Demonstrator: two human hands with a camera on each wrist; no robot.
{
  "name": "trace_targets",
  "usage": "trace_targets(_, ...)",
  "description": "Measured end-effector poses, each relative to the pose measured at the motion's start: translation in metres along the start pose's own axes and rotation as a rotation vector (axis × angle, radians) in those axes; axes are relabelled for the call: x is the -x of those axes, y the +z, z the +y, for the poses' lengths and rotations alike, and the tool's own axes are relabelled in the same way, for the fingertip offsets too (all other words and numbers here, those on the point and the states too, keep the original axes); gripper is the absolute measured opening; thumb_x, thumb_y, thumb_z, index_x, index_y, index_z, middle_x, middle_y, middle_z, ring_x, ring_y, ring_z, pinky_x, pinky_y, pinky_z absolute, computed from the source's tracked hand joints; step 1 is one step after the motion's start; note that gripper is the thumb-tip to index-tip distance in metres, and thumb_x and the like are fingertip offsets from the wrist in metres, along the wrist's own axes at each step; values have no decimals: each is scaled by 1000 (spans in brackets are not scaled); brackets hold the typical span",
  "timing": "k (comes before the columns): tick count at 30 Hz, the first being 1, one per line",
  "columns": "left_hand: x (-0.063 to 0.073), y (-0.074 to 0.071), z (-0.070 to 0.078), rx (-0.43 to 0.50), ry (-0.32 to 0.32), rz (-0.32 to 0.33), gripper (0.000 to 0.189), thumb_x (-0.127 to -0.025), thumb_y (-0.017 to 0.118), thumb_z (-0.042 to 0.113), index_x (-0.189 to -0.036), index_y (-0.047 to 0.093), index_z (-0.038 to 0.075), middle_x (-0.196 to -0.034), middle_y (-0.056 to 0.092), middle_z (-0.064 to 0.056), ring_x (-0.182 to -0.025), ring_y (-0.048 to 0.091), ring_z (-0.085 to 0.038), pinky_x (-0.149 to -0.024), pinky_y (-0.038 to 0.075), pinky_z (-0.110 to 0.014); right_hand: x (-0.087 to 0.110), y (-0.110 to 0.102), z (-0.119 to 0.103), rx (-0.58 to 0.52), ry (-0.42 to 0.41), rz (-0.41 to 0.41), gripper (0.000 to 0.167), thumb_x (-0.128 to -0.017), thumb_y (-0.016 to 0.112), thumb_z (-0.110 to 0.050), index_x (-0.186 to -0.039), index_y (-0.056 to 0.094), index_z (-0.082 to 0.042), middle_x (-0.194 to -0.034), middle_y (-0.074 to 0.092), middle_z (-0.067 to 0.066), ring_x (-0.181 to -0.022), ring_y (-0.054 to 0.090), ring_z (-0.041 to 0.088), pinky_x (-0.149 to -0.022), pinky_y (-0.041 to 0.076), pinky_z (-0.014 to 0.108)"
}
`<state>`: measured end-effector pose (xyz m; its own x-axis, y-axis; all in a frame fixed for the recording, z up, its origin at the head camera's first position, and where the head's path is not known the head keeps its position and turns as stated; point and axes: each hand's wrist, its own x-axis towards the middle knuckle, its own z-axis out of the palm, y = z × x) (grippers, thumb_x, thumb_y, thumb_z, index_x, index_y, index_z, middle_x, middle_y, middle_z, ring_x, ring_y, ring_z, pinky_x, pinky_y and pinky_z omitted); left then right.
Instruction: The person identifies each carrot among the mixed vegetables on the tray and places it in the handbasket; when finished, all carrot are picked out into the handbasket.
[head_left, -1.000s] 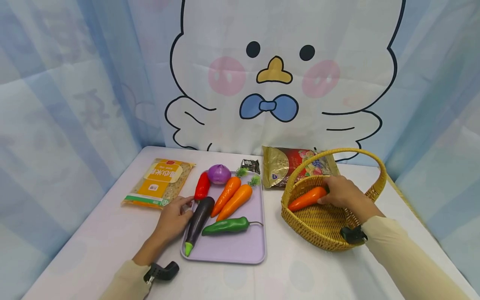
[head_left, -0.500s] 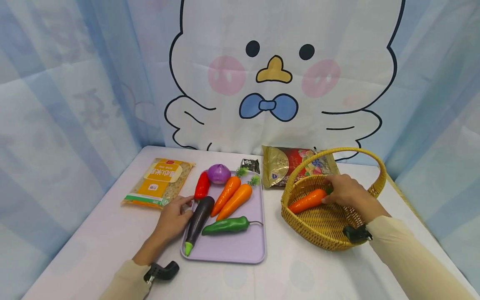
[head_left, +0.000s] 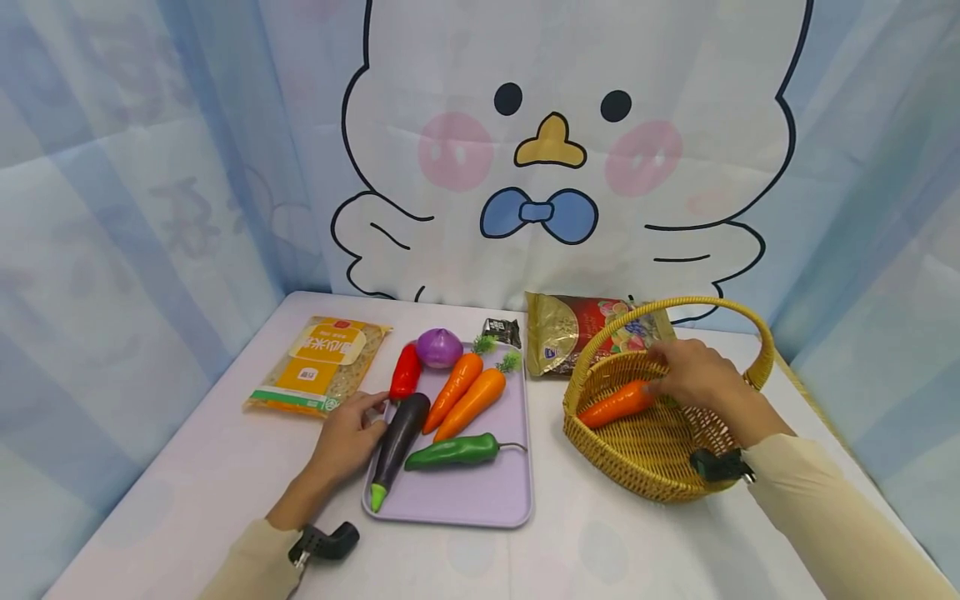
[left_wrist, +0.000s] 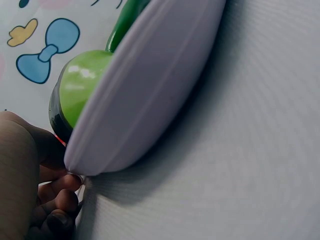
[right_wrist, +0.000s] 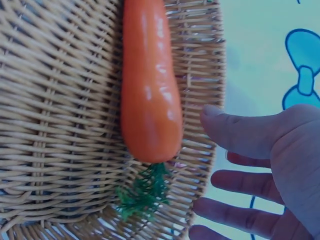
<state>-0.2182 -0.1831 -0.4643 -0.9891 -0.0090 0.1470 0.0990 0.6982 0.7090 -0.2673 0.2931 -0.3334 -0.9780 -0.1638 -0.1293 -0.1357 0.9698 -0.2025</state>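
Observation:
An orange carrot (head_left: pixel 617 405) with green leafy top (right_wrist: pixel 145 192) lies in the woven wicker basket (head_left: pixel 637 479). My right hand (head_left: pixel 693 375) is over the basket, and in the right wrist view its spread fingers stand apart from the carrot. My left hand (head_left: pixel 348 437) holds the left edge of the lilac tray (head_left: pixel 487 504), fingers curled at its rim in the left wrist view. On the tray lie a dark eggplant (head_left: pixel 400 442), a green chili pepper (head_left: pixel 453 452), a red pepper (head_left: pixel 405 372), two carrots (head_left: pixel 471 404) and a purple onion (head_left: pixel 439 348).
A yellow bag of grain (head_left: pixel 318 365) lies left of the tray. Behind the basket is a gold and red package (head_left: pixel 577 329). A small black packet (head_left: pixel 501 332) sits past the tray's far edge. The basket's tall handle (head_left: pixel 763 350) arches over its opening.
My right hand has let go of the carrot and drawn back slightly to the right; the carrot stays in the basket. My left hand keeps its place at the tray.

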Motion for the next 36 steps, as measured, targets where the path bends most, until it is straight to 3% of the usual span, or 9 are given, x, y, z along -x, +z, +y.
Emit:
trace_targets(10, -1, -1, 2, -2, 5, -4, 48, -89, 62, 9, -136, 63, 3, -107, 64, -8, -76, 49, -20, -67, 41, -30, 15, -1, -17, -78, -88, 66, 60, -93, 70, -43, -132, 62, 3, -120, 66, 23, -108, 61, 41, -85, 51, 61)
trace_targets(17, -1, -1, 2, -5, 1, -2, 48, -89, 62, 9, -136, 63, 3, -107, 63, -9, -78, 49, -21, -68, 41, -31, 27, -1, -41, -85, -165, 70, 43, -93, 72, -31, -120, 68, 2, -99, 70, 8, -89, 63, 25, -80, 55, 47)
trace_targets(22, 0, -1, 1, -4, 2, 0, 47, -89, 62, 8, -136, 64, 3, -107, 63, -8, -77, 49, -21, -67, 41, -31, 37, -3, -66, -28, -227, 55, 32, -92, 73, -29, -110, 72, -2, -93, 69, 2, -86, 62, 21, -81, 55, 45)
trace_targets(36, 1, 0, 0, 1, 6, -3, 47, -89, 62, 8, -137, 63, 3, -107, 63, -8, -76, 49, -20, -66, 40, -30, 51, -2, -109, -59, -322, 76, 10, -92, 73, -25, -97, 74, -16, -81, 65, -8, -74, 56, 12, -70, 52, 33)
